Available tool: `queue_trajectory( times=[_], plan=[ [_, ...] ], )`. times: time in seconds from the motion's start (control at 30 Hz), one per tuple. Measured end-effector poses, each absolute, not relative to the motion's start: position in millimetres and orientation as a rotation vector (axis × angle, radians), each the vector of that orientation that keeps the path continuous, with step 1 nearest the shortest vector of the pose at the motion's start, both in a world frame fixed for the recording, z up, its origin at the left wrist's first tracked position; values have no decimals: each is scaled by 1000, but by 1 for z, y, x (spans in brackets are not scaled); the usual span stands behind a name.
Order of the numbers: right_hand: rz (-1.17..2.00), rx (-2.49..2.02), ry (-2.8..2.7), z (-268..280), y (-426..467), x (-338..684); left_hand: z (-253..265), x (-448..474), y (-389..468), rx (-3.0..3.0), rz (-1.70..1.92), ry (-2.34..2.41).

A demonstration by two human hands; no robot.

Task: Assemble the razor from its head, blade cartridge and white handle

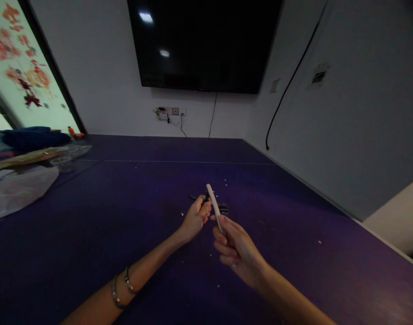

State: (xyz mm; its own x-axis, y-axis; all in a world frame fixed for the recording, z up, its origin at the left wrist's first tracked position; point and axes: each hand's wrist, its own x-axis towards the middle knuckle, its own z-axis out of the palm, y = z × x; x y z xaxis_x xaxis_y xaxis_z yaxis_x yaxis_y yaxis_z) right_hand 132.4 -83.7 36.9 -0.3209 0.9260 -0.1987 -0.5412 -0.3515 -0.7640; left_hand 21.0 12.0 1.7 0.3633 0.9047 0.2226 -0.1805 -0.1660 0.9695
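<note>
My right hand (235,248) is closed on a slim white stick (213,203), held at its lower end and slanting up to the left. My left hand (195,217) is closed on a small dark object (207,197), mostly hidden by the fingers, right beside the stick; whether the two touch I cannot tell. A thin green-tipped piece (192,197) shows past the left hand, and I cannot tell if it is held. Just behind the stick, a small black ridged item (223,208) rests on the purple surface (152,189).
Small white bits (182,214) are scattered about the surface. Cloth (34,137) and clear plastic bags (22,189) are piled at the left. A television (206,45) hangs on the back wall above sockets (172,111). A black cable (291,81) hangs at the right.
</note>
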Motion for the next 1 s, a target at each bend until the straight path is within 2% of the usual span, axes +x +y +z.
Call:
queue_trajectory(
  times=[0.13, 0.37, 1.0],
  plan=[
    [1936, -831, -600, 22, -104, 120, 3, 23, 11, 1339, 1179, 681],
    [1812, -691, -597, 38, -99, 118, 6, 23, 6, 1386, 1165, 698],
    [1839, -721, -529, 35, -107, 110, 14, 23, 0, 1413, 1178, 724]
  ],
)
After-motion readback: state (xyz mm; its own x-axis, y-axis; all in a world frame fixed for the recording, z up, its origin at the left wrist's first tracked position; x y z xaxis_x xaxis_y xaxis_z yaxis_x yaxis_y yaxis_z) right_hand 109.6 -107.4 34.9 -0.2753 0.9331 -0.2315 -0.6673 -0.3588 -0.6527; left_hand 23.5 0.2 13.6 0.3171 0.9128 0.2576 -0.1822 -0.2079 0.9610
